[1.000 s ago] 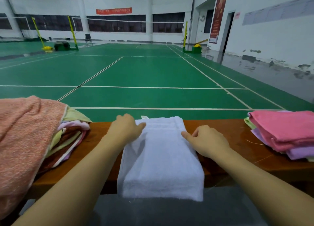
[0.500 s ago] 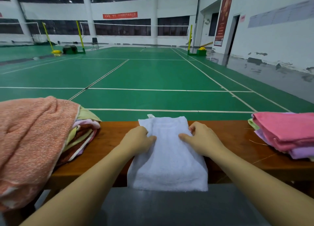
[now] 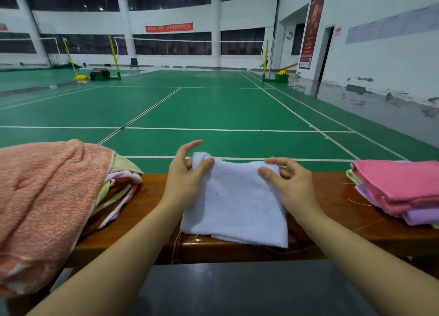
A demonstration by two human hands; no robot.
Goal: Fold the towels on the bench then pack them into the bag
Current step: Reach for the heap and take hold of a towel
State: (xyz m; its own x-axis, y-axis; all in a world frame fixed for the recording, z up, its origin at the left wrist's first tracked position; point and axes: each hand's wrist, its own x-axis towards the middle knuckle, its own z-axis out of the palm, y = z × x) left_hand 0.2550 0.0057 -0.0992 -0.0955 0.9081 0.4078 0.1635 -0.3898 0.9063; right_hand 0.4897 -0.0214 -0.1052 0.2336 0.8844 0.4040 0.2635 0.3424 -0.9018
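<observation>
Evidently midway: folded towels (image 3: 401, 192) are stacked at the surface's (image 3: 332, 211) right end, an unfolded heap (image 3: 47, 208) waits at the left, and no bag is in view. Each hand, left hand (image 3: 184, 178) and right hand (image 3: 287, 185), pinches a far corner of the white towel (image 3: 235, 208), now lifted from lying flat a second ago.

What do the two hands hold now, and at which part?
Both hold the pale blue terry towel: left hand pinches its far left corner, right hand its far right corner.

Orange towel pile (image 3: 42, 208) cropped at 9 o'clock; pink towel stack (image 3: 401, 189) cropped at 3 o'clock; red banner (image 3: 169, 27) text illegible.
</observation>
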